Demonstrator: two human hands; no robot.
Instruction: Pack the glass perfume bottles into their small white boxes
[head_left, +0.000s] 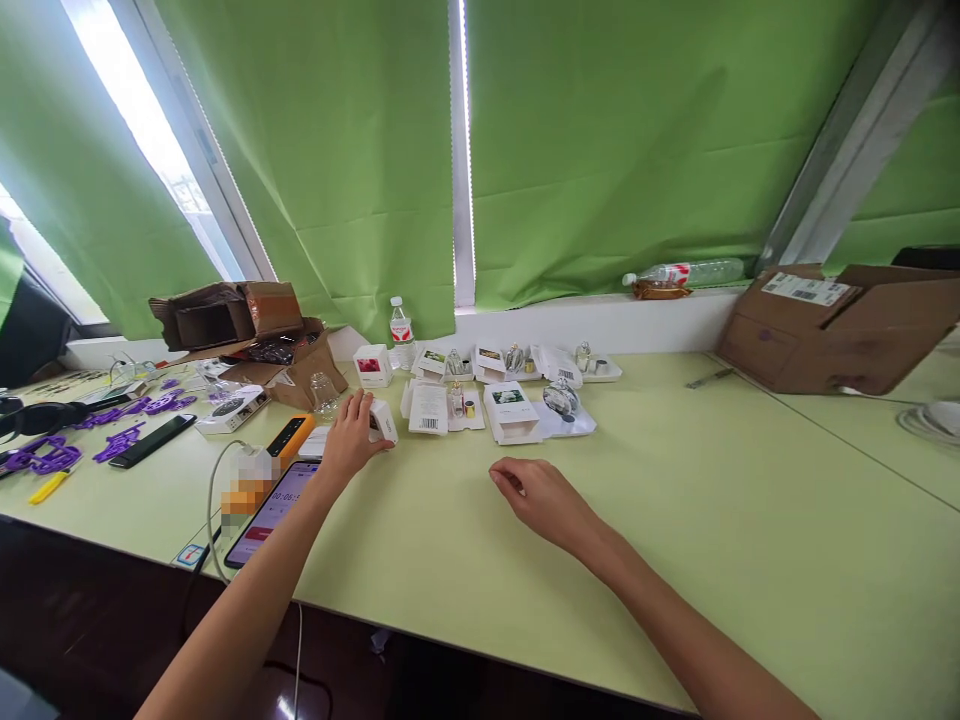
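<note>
My left hand (pixel 350 437) is closed around a small white box (pixel 384 422), with its thumb along the near side. Over bare tabletop, my right hand (pixel 541 497) is loosely curled, fingertips against the thumb, and nothing shows in it. Ahead of it stands an opened white carton (pixel 513 410) beside a round glass perfume bottle (pixel 561 398) on a white tray. Another opened carton (pixel 429 408) lies near a slim perfume bottle (pixel 457 400) and its gold cap (pixel 470 409). Behind are several more opened cartons with bottles, and a closed white box with a red picture (pixel 372 366).
A phone (pixel 274 510) showing a timer, an orange power bank (pixel 291 440) and a cable lie by my left forearm. Purple plastic parts (pixel 166 402) are further left. Cardboard boxes stand at the left (pixel 311 365) and right (pixel 840 330). A water bottle (pixel 401 335) stands behind.
</note>
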